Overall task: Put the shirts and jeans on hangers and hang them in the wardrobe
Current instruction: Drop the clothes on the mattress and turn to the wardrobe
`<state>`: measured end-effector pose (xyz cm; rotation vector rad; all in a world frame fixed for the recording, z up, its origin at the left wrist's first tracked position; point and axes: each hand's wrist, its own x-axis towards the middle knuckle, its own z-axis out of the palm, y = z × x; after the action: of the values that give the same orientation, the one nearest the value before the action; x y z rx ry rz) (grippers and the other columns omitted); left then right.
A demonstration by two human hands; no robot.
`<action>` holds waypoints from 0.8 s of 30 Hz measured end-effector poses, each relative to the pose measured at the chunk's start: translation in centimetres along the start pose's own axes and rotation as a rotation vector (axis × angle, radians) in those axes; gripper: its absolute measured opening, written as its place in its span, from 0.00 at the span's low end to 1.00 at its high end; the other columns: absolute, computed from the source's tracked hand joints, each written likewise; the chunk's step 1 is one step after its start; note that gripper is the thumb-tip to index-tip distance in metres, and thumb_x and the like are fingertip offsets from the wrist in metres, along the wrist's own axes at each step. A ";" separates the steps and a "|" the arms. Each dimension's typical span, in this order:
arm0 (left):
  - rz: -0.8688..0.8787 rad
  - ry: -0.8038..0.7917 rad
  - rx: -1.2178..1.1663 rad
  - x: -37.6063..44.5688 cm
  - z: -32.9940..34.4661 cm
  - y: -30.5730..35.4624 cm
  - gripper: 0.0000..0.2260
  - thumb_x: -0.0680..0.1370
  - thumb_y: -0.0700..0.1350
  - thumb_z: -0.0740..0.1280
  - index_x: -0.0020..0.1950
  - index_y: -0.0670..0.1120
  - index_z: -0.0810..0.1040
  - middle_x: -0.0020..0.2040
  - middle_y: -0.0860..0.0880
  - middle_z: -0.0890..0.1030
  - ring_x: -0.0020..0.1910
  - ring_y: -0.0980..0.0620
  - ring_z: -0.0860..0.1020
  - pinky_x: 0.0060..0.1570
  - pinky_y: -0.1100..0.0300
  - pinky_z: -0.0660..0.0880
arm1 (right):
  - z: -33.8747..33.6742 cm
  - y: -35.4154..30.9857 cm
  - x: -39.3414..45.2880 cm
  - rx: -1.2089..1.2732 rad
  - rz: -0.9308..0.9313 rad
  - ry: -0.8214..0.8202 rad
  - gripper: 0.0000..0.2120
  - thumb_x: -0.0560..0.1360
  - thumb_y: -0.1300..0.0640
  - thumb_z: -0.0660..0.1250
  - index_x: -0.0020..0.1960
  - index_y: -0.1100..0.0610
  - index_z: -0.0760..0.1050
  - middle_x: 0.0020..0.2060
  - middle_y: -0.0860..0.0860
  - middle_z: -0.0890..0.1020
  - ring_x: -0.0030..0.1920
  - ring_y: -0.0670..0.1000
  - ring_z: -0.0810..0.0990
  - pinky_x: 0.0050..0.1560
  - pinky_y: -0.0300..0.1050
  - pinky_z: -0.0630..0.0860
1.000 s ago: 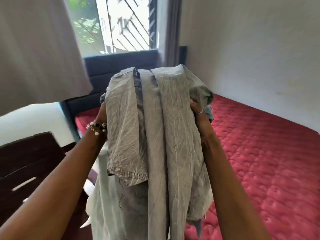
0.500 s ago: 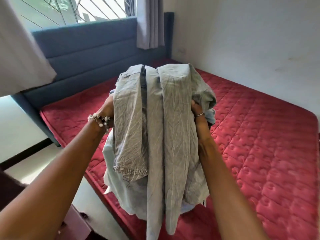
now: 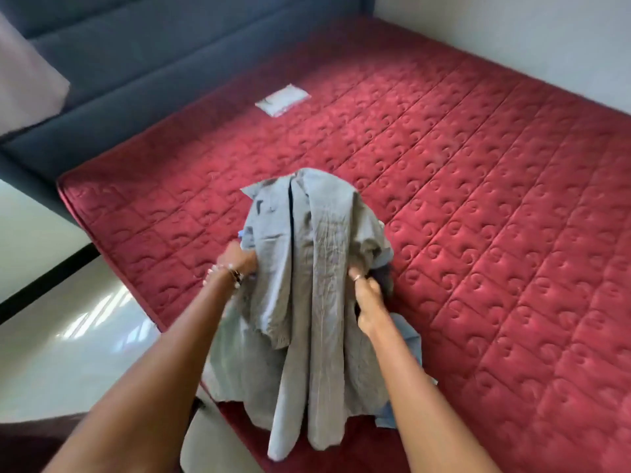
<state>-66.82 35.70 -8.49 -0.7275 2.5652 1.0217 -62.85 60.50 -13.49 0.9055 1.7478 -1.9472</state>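
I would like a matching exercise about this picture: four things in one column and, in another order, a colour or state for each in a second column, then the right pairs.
Things
1. mattress
2. headboard
3. bundle of clothes
4. label

Colour or state
A. dark blue, padded
B. grey, held up by both hands
C. white, lying flat on the mattress
D. red, quilted

Pairs: 1-D, 2-A, 3-B, 4-C

The left hand and the right hand grip the bundle at its sides.

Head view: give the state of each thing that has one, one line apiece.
Grey clothes bundle: crumpled, held up over the mattress, ends hanging down.
Left hand: grips the bundle's left side.
Right hand: grips the bundle's right side.
Red mattress: bare, quilted, a white label lying flat on it.
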 end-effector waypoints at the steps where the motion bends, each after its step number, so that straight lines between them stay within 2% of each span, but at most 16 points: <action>1: -0.021 -0.031 0.078 -0.6 1.8 -1.2 0.15 0.77 0.50 0.64 0.61 0.45 0.74 0.56 0.41 0.79 0.57 0.44 0.78 0.49 0.58 0.71 | 0.0 2.9 1.6 -0.105 0.079 -0.015 0.27 0.71 0.43 0.70 0.63 0.58 0.73 0.58 0.54 0.81 0.59 0.56 0.78 0.60 0.50 0.75; 3: -0.010 -0.163 0.279 -0.9 6.4 -4.5 0.25 0.76 0.52 0.64 0.72 0.50 0.66 0.66 0.39 0.73 0.63 0.41 0.74 0.59 0.55 0.70 | -0.4 7.0 2.9 -0.310 0.167 -0.046 0.31 0.71 0.42 0.71 0.67 0.57 0.69 0.59 0.53 0.79 0.60 0.56 0.78 0.60 0.50 0.75; 5: -0.023 -0.221 0.384 -0.8 9.6 -6.8 0.27 0.78 0.50 0.62 0.75 0.55 0.59 0.74 0.35 0.58 0.65 0.35 0.70 0.64 0.50 0.69 | -0.8 9.0 3.7 -0.419 0.148 -0.056 0.31 0.74 0.48 0.71 0.71 0.58 0.66 0.63 0.55 0.77 0.62 0.56 0.77 0.63 0.51 0.73; 7: -0.060 -0.211 0.415 -1.0 11.0 -7.4 0.28 0.78 0.50 0.61 0.76 0.58 0.55 0.77 0.36 0.43 0.64 0.33 0.71 0.63 0.44 0.71 | -1.2 9.8 4.2 -0.508 0.139 -0.087 0.31 0.74 0.49 0.71 0.72 0.58 0.66 0.65 0.55 0.76 0.64 0.56 0.75 0.65 0.53 0.71; 10: -0.075 -0.249 0.413 -1.5 11.3 -7.1 0.28 0.79 0.50 0.61 0.76 0.61 0.53 0.77 0.39 0.36 0.62 0.32 0.73 0.60 0.43 0.73 | -1.7 10.0 4.9 -0.530 0.173 -0.108 0.30 0.74 0.49 0.70 0.71 0.57 0.66 0.62 0.55 0.78 0.61 0.57 0.77 0.62 0.51 0.74; 13: -0.049 -0.225 0.416 -1.9 10.7 -6.7 0.27 0.79 0.49 0.61 0.76 0.58 0.55 0.77 0.36 0.43 0.60 0.31 0.73 0.61 0.44 0.72 | -2.1 8.8 4.3 -0.576 0.155 -0.083 0.28 0.75 0.48 0.68 0.72 0.56 0.66 0.59 0.55 0.79 0.58 0.56 0.78 0.58 0.55 0.77; 15: -0.040 -0.190 0.418 -2.6 10.2 -6.3 0.27 0.78 0.50 0.61 0.76 0.56 0.56 0.75 0.34 0.54 0.62 0.32 0.73 0.62 0.44 0.71 | -2.2 7.6 3.2 -0.584 0.146 -0.084 0.24 0.77 0.50 0.67 0.70 0.55 0.67 0.52 0.53 0.80 0.50 0.53 0.79 0.45 0.48 0.80; 16: -0.037 -0.186 0.414 -3.1 9.8 -6.0 0.27 0.78 0.50 0.61 0.75 0.54 0.57 0.73 0.35 0.60 0.62 0.33 0.72 0.62 0.44 0.71 | -2.2 7.2 2.8 -0.578 0.142 -0.087 0.23 0.77 0.51 0.66 0.69 0.55 0.67 0.47 0.53 0.79 0.44 0.51 0.78 0.39 0.45 0.78; 18: -0.009 -0.169 0.375 -4.6 9.1 -6.0 0.28 0.76 0.50 0.64 0.74 0.51 0.59 0.66 0.36 0.71 0.61 0.35 0.73 0.60 0.46 0.72 | -2.2 6.3 1.3 -0.556 0.100 -0.099 0.19 0.77 0.52 0.66 0.66 0.55 0.69 0.41 0.53 0.79 0.37 0.50 0.76 0.33 0.44 0.74; 21: 0.042 -0.143 0.289 -7.8 7.7 -5.2 0.23 0.76 0.47 0.67 0.69 0.43 0.69 0.62 0.38 0.76 0.61 0.39 0.74 0.60 0.51 0.71 | -2.0 4.8 -1.5 -0.491 0.032 -0.130 0.15 0.77 0.53 0.67 0.63 0.55 0.72 0.42 0.53 0.80 0.36 0.49 0.76 0.33 0.43 0.73; 24: 0.078 -0.060 0.196 -12.9 6.0 -4.9 0.17 0.77 0.45 0.67 0.65 0.43 0.75 0.62 0.42 0.78 0.63 0.44 0.74 0.61 0.57 0.67 | -1.5 3.3 -5.8 -0.402 -0.067 -0.207 0.09 0.78 0.57 0.66 0.57 0.56 0.73 0.36 0.51 0.78 0.31 0.47 0.73 0.28 0.41 0.68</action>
<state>-52.96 41.33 -9.95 -0.5418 2.6117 0.7868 -56.15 60.65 -12.03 0.4941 1.9613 -1.5741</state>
